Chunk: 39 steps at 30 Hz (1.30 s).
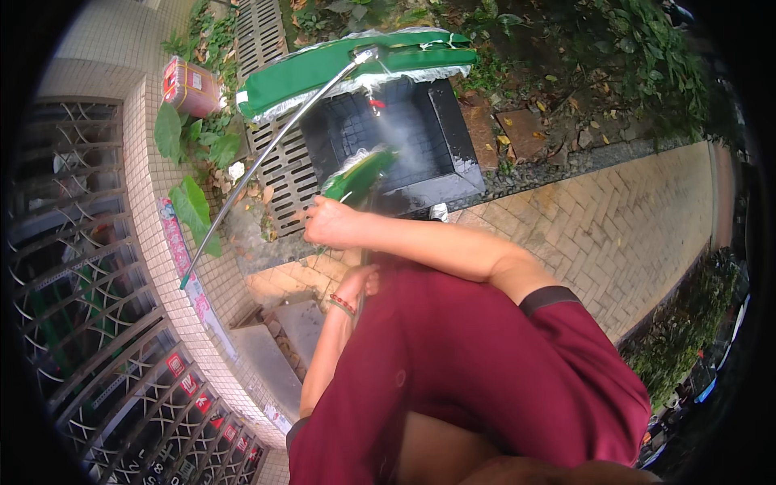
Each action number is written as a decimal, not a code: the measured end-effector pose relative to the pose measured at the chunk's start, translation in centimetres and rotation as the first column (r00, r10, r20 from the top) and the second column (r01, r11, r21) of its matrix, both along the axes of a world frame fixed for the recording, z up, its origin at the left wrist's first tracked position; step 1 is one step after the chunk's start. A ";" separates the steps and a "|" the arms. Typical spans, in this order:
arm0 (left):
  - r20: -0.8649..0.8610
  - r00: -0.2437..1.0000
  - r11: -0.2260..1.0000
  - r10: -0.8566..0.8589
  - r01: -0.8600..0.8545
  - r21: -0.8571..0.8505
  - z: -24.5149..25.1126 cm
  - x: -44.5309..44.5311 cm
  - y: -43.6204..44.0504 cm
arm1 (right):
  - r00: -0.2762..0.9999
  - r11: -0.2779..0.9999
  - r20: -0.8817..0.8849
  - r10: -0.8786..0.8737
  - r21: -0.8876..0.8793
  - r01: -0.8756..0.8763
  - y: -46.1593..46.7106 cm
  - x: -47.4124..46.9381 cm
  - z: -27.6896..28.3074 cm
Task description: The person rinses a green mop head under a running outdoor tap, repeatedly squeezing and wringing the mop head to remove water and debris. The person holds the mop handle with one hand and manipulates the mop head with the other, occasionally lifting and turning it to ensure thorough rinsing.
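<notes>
My right hand [334, 222] is closed at the near end of a green mop head [364, 176] with white fringe, which slants over a black tiled basin [464, 163]. What its fingers wrap around is partly hidden by the hand. Below it, my left hand [359, 285], with a beaded bracelet at the wrist, is closed around a blurred grey mop handle [362, 306] close to my body. A red-handled tap [376, 104] stands over the basin, and a whitish blur like running water lies beneath it.
A long green flat mop [291, 85] lies across the basin's far edge, its metal pole [267, 151] slanting left to a tiled wall [142, 200]. A drain grate [291, 200] runs beside the basin. A wrapped pink container [194, 91], plants and a brick path [582, 218] surround it.
</notes>
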State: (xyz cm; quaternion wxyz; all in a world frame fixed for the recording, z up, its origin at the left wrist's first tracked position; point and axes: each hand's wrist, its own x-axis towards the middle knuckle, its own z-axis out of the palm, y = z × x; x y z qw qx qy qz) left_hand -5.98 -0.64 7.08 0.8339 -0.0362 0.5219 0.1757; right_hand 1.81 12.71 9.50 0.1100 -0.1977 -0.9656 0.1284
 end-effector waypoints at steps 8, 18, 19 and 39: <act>-0.003 0.999 0.991 -0.053 0.053 0.122 -2.4 1.2 2.3 | 0.999 0.995 -0.041 -0.027 0.094 0.030 0.8 3.8 0.0; -0.040 0.994 0.986 0.099 -0.093 0.137 -8.6 5.0 4.5 | 0.996 0.970 -0.056 -0.076 -0.237 0.060 -0.5 7.7 -6.6; -0.028 0.996 0.985 0.091 -0.086 0.148 -8.2 5.3 4.8 | 0.996 0.973 -0.059 -0.070 -0.226 0.054 -0.1 7.8 -6.5; 0.054 0.941 0.942 0.335 -0.336 0.005 -5.3 9.1 3.8 | 0.986 0.935 0.001 -0.165 -0.319 0.157 7.8 6.2 -3.3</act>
